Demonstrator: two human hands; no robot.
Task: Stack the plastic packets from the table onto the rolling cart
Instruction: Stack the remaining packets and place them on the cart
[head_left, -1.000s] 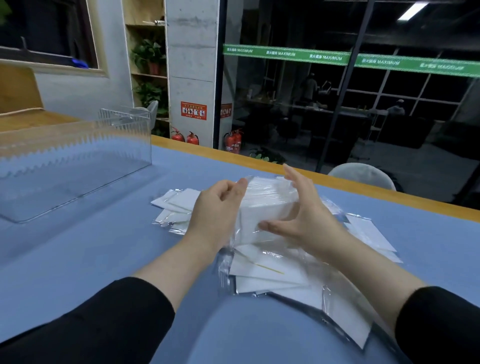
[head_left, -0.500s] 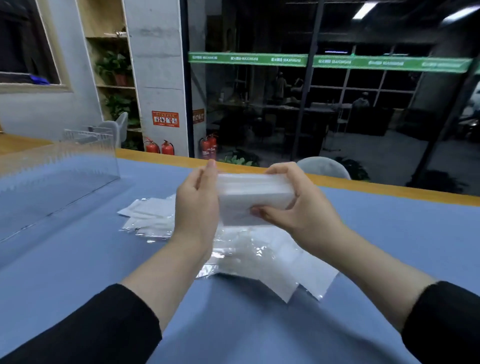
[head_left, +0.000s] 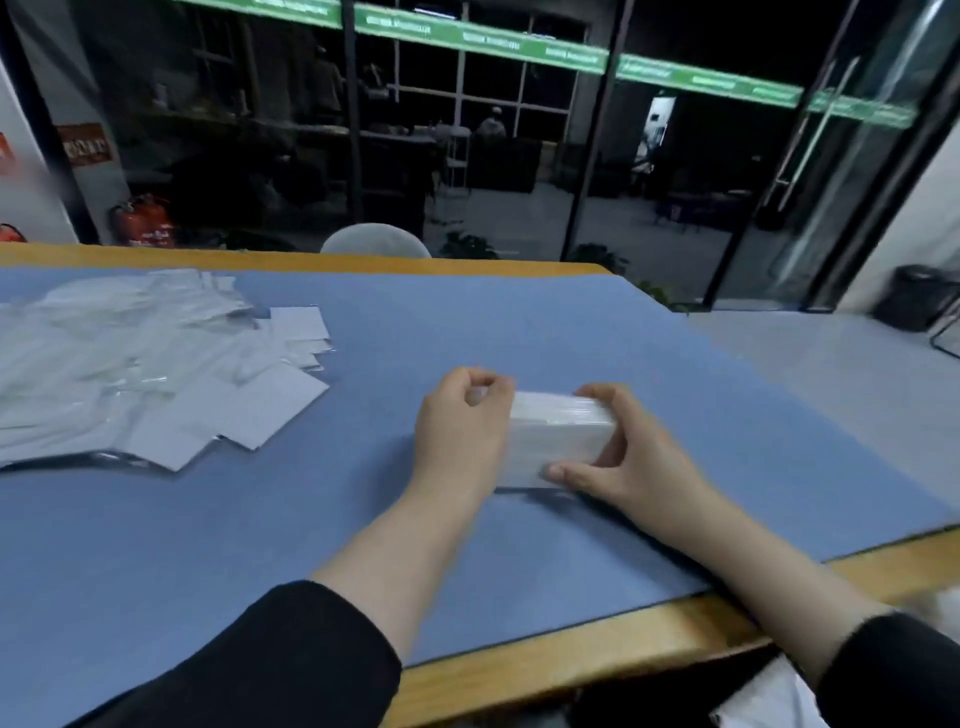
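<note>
We clamp a white stack (head_left: 558, 439) between our left hand (head_left: 462, 426) and right hand (head_left: 631, 457) above the table (head_left: 519, 332); loose packets (head_left: 156, 364) lie at ten o'clock.

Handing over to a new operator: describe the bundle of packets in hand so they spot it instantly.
On the blue table mat, look right of the loose packet pile, near the table's right corner. The packet stack is a squared white block held between left hand and right hand, not scattered flat.
</note>
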